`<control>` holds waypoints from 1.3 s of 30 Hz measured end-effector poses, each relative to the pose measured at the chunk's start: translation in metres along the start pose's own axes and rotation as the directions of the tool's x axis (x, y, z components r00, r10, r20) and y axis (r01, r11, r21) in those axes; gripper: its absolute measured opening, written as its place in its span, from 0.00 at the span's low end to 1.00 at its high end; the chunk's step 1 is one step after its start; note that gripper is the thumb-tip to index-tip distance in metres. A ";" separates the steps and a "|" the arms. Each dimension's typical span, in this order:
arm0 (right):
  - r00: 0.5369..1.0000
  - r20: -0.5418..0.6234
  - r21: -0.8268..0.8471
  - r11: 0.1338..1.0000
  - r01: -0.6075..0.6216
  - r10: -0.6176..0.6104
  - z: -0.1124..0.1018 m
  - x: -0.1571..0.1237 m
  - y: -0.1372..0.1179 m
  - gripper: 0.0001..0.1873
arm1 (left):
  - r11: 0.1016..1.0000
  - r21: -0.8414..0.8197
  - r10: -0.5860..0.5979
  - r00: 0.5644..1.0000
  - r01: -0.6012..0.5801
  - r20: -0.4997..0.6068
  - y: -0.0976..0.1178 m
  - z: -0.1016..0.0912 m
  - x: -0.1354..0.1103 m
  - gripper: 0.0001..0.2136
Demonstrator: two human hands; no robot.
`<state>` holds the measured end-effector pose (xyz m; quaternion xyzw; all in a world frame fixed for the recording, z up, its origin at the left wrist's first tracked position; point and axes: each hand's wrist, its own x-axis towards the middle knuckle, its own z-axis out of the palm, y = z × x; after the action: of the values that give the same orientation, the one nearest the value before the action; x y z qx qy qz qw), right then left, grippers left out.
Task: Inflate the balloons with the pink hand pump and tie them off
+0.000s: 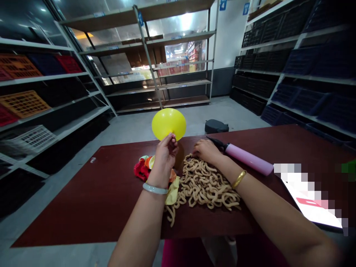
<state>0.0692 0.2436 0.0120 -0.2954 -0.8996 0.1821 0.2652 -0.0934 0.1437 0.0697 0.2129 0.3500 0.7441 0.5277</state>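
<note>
Tan coils (206,182) block the table (83,196) centrally; its left is passable.

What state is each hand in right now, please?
Left hand: closed, holding the yellow balloon.
Right hand: by the beige pile; whether it holds anything cannot be told.

I log the heap of strands (208,185) on the table (69,193), limp balloons (142,170) beside its left edge, the pump (249,159) behind-right. Beyond the limp ones: the inflated balloon (168,122). Far right, partly pixelated, possibly a tablet (308,204). Shelving (180,87) stands behind the table.

The balloon (168,121) looks glossy and rubbery — the pump (248,159), smooth plastic.
</note>
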 end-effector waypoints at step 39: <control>0.916 -0.375 0.017 0.986 0.165 -0.146 -0.030 -0.036 -0.065 0.12 | 0.997 -0.043 -0.056 0.998 0.057 0.029 -0.047 0.013 -0.014 0.09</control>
<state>0.0826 0.1768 0.0542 -0.2457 -0.8489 0.1228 0.4515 -0.0498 0.1432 0.0444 0.2017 0.3322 0.7333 0.5580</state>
